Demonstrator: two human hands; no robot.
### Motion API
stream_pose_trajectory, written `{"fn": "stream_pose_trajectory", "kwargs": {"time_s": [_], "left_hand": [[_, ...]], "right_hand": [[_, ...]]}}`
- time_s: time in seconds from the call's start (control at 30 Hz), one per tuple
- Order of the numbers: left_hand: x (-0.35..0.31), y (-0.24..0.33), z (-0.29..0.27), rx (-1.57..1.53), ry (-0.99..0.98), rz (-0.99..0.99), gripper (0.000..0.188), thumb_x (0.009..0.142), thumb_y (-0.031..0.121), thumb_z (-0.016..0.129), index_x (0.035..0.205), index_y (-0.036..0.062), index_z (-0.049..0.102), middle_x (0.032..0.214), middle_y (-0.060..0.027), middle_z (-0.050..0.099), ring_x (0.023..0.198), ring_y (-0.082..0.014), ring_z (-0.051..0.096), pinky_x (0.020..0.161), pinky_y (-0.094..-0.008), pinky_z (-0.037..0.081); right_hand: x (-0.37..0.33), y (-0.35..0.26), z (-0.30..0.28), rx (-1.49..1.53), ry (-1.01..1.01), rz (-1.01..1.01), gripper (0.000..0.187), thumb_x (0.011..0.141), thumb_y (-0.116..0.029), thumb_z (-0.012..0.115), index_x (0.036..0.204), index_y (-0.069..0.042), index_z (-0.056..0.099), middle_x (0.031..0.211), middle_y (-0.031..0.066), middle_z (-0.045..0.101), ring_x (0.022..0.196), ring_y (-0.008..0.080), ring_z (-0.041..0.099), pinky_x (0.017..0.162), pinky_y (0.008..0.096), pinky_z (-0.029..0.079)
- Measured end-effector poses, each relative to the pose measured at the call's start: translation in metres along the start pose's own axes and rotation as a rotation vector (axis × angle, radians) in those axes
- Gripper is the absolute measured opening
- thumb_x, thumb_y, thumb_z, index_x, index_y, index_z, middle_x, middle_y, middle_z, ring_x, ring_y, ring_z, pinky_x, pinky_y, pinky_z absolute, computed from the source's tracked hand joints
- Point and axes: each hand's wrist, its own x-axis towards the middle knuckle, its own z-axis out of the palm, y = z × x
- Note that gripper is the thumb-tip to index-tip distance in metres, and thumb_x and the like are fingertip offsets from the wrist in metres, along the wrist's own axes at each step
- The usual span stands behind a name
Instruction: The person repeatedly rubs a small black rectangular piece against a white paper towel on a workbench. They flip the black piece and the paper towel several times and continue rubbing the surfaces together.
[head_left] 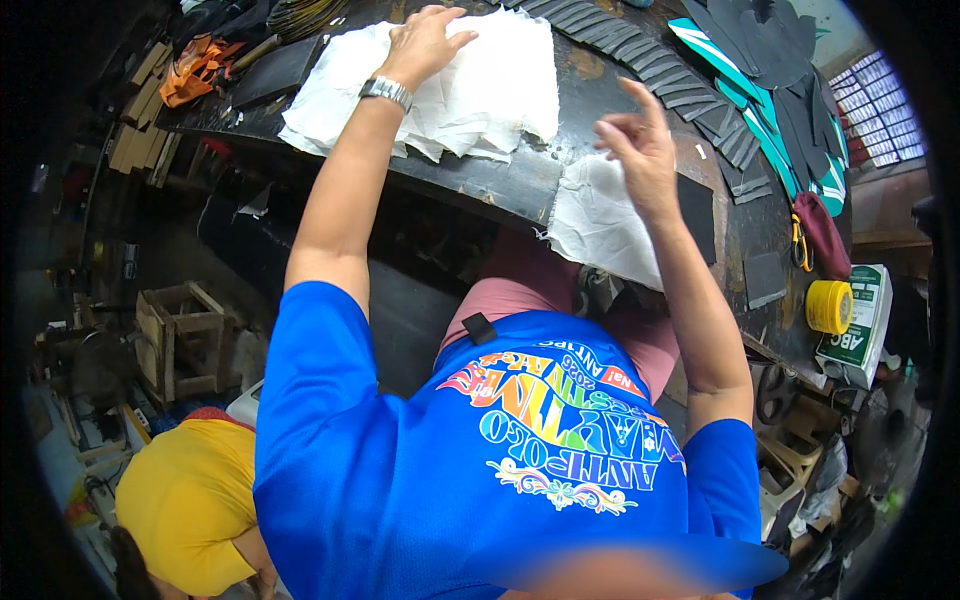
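My left hand, with a metal watch at the wrist, is at the far part of a spread pile of white cloth sheets. Its fingers are stretched out and its thumb is apart, with nothing visibly gripped. My right hand is over a separate white cloth piece that overhangs the table's near edge. The right index finger points up and the others are partly bent, apart from the thumb; nothing shows between them. Part of a black sheet shows beside that piece, to the right.
Overlapping dark strips curve across the dark table. At the right are black and teal cut pieces, yellow-handled scissors, a maroon pouch and a yellow tape roll. A person in yellow bends at lower left near a wooden stool.
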Motion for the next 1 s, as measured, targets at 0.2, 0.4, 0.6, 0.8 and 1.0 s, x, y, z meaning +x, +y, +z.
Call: {"fn": "stream_pose_trajectory", "kwargs": {"time_s": [0.2,0.4,0.6,0.8,1.0], "left_hand": [[0.017,-0.002,0.004,-0.295,-0.156,-0.157,0.029,0.084,0.025,0.076,0.107,0.0096,0.076,0.093,-0.0131,0.073,0.086,-0.031,0.068,0.08,-0.0412,0.055],[0.022,0.001,-0.024,-0.596,-0.043,-0.198,0.027,0.079,0.017,0.085,0.102,0.0057,0.077,0.089,-0.0027,0.073,0.082,-0.0104,0.066,0.074,-0.0292,0.053],[0.024,0.002,-0.055,-1.072,0.096,-0.273,0.013,0.091,0.007,0.077,0.1,0.0042,0.069,0.088,0.0014,0.067,0.083,-0.0076,0.064,0.075,-0.0247,0.053],[0.033,0.028,-0.096,-1.173,0.088,-0.21,0.01,0.096,0.007,0.073,0.104,0.002,0.07,0.091,0.002,0.068,0.081,-0.0053,0.061,0.073,-0.0213,0.051],[0.032,0.073,-0.108,-1.274,0.002,-0.093,0.014,0.097,0.008,0.071,0.109,0.0006,0.071,0.094,0.0006,0.071,0.082,-0.0054,0.063,0.073,-0.0212,0.051]], "right_hand": [[0.031,0.006,0.057,-0.027,-0.045,-0.051,0.074,0.094,0.001,0.062,0.159,-0.011,0.028,0.121,0.0195,0.061,0.096,0.0215,0.072,0.081,0.0303,0.057],[0.043,0.021,0.068,-0.26,-0.148,0.017,0.086,0.095,0.001,0.06,0.164,-0.018,0.012,0.133,0.0271,0.058,0.106,0.0295,0.073,0.087,0.0356,0.059],[0.043,0.028,0.073,-0.443,-0.154,0.064,0.092,0.093,-0.004,0.067,0.164,-0.016,0.011,0.133,0.031,0.058,0.105,0.0356,0.074,0.091,0.0423,0.059],[0.037,0.027,0.078,-0.435,0.085,-0.072,0.086,0.087,-0.008,0.071,0.16,-0.012,0.026,0.136,0.0257,0.051,0.112,0.0317,0.065,0.094,0.0412,0.054],[0.03,0.0,0.066,-0.006,0.002,-0.265,0.104,0.079,-0.018,0.08,0.164,-0.016,0.019,0.151,0.0211,0.045,0.139,0.0316,0.047,0.112,0.0455,0.038]]}}
